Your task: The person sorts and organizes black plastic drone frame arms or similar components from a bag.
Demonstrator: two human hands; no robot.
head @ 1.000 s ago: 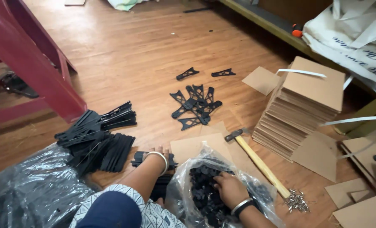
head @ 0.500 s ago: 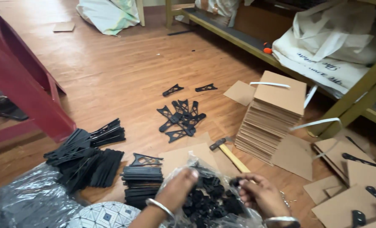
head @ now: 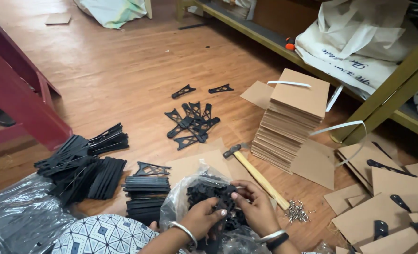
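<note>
Fingers of both hands, left hand [head: 203, 217] and right hand [head: 254, 206], pinch small black plastic pieces [head: 213, 194] inside the clear plastic bag [head: 183, 197]. Just right of the bag lies a hammer [head: 252, 173], nails [head: 297, 212] by its handle; left, stacked black brackets [head: 146, 193]; beyond, a cardboard stack [head: 291, 120].

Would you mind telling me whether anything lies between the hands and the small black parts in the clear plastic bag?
Nothing visible does: the left hand and right hand already touch the black parts at the open plastic bag.
</note>
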